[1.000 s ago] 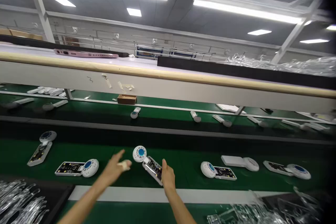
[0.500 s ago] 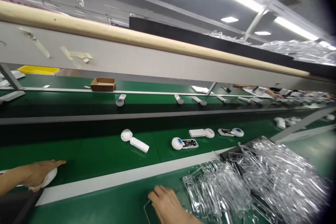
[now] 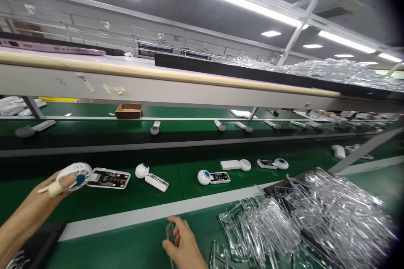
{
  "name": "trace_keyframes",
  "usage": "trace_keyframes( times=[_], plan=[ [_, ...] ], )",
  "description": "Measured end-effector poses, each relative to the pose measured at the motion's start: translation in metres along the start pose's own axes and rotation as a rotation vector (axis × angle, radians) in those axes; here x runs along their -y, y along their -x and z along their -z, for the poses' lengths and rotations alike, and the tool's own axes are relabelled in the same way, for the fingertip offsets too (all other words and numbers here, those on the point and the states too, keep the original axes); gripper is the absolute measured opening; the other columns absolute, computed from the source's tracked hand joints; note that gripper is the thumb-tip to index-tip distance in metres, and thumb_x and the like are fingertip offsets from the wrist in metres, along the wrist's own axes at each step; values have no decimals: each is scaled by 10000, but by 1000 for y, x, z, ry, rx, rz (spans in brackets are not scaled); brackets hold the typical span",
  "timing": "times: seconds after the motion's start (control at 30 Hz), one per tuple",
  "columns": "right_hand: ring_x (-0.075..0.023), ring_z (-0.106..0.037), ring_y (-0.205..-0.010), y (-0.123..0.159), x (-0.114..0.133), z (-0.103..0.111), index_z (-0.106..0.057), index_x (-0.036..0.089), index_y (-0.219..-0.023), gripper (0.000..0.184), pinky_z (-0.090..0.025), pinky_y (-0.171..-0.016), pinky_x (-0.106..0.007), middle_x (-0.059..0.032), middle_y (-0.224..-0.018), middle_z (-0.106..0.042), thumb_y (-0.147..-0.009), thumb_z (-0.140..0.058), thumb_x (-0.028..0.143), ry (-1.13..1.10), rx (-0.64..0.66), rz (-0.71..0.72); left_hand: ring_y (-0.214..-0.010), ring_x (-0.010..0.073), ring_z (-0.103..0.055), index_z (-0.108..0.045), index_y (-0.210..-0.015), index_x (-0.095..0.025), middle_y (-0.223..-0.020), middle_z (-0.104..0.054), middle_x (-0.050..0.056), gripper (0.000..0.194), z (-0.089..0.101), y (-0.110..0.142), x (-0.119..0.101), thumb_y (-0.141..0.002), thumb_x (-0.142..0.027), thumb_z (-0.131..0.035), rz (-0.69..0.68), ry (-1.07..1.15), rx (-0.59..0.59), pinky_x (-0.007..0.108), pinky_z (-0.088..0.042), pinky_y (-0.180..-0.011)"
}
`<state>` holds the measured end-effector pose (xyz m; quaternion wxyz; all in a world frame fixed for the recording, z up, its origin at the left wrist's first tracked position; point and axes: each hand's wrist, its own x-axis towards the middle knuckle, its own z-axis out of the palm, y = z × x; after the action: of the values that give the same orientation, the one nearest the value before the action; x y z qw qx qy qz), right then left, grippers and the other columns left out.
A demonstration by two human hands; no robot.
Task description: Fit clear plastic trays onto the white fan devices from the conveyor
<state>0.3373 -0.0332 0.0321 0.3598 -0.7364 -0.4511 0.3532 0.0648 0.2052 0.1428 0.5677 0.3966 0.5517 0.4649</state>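
My left hand (image 3: 50, 191), a fingertip wrapped in tape, grips the round white head of an open hand-held fan unit (image 3: 94, 175) whose circuit board faces up, lifted slightly over the green conveyor belt (image 3: 132, 199). My right hand (image 3: 183, 246) sits at the bottom middle, its fingers closed on a clear plastic part (image 3: 170, 235) held upright over the green bench. Further fan units lie along the belt: one white with a closed handle (image 3: 151, 176), one with a blue centre and exposed board (image 3: 213, 176).
A heap of clear plastic parts (image 3: 315, 214) fills a black tray at the right. More fan units (image 3: 235, 164) lie further right on the belt and on the far belt. A small cardboard box (image 3: 128, 110) stands beyond. An overhead shelf with a wooden edge (image 3: 176, 76) spans the view.
The view swung back left and up. My left hand has lifted a fan unit by its head. My right hand, flat on the bench before, now holds a clear plastic part.
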Motion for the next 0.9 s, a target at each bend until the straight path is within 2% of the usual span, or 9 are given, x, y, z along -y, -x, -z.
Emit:
trace_keyframes(
  times=[0.1, 0.17, 0.3, 0.4, 0.5, 0.57, 0.7, 0.83, 0.9],
  plan=[
    [-170, -541, -704, 5, 4, -3, -486, 231, -1093, 426, -459, -626, -283, 5, -819, -482, -679, -578, 276, -417, -164, -12, -924, 286, -604, -639, -760, -209, -905, -701, 31, 361, -12, 38, 18, -494, -410, -779, 26, 392, 36, 499, -502, -860],
    [-177, -548, -732, 7, 0, -10, -422, 234, -1053, 417, -462, -602, -273, 15, -802, -484, -680, -592, 306, -591, -285, -3, -843, 254, -634, -594, -704, -212, -865, -705, 19, 215, -20, 56, 31, -615, -369, -711, 61, 560, -31, 450, -570, -720],
    [-197, -590, -810, 10, -21, -20, -369, 242, -941, 350, -493, -715, -317, -5, -824, -540, -715, -609, 360, -660, -394, 19, -775, 272, -670, -577, -718, -179, -783, -712, 87, 116, -32, 77, 56, -734, -285, -621, 266, 566, 14, 399, -576, -600],
    [-229, -582, -905, 12, -48, -16, -406, 234, -951, 285, -472, -810, -378, -51, -912, -559, -760, -573, 365, -388, -399, 30, -652, 220, -664, -583, -737, -166, -687, -694, 68, 104, -41, 86, 77, -744, -257, -632, 329, 442, 15, 331, -555, -560],
    [-276, -535, -999, 14, -75, -6, -489, 236, -886, 161, -424, -861, -445, -65, -997, -558, -738, -554, 231, 109, -389, 143, -519, 134, -597, -596, -766, -168, -616, -650, 12, 155, -51, 87, 99, -744, -312, -648, 370, 292, -16, 239, -502, -497],
    [-313, -487, -1085, 15, -83, 0, -538, 244, -916, 260, -392, -898, -483, -68, -1096, -554, -676, -603, 164, 368, -326, 197, -483, 112, -556, -604, -793, -179, -599, -620, -11, 233, -57, 85, 109, -716, -388, -674, 387, 227, -43, 209, -455, -451],
    [-314, -441, -1169, 10, -64, -1, -486, 249, -1232, 551, -361, -963, -488, -89, -1269, -504, -712, -639, 153, 621, -96, 214, -544, 126, -570, -638, -916, -196, -722, -643, 11, 427, -63, 78, 117, -643, -519, -699, 398, 156, -52, 208, -432, -440],
    [-314, -512, -1051, -5, -37, -7, -545, 175, -1192, 497, -421, -877, -472, -119, -1143, -570, -721, -541, 17, 700, -61, 183, -833, 183, -624, -607, -1051, -235, -983, -662, 36, 566, -58, 82, 126, -571, -487, -767, 290, 235, 116, 265, -511, -660],
    [-316, -523, -1031, -10, -30, -4, -561, 147, -1170, 493, -431, -875, -469, -128, -1109, -578, -699, -539, 3, 690, -67, 177, -870, 189, -616, -573, -1079, -236, -1008, -654, 34, 653, -54, 85, 138, -508, -433, -819, 247, 274, 154, 276, -507, -717]
  ],
)
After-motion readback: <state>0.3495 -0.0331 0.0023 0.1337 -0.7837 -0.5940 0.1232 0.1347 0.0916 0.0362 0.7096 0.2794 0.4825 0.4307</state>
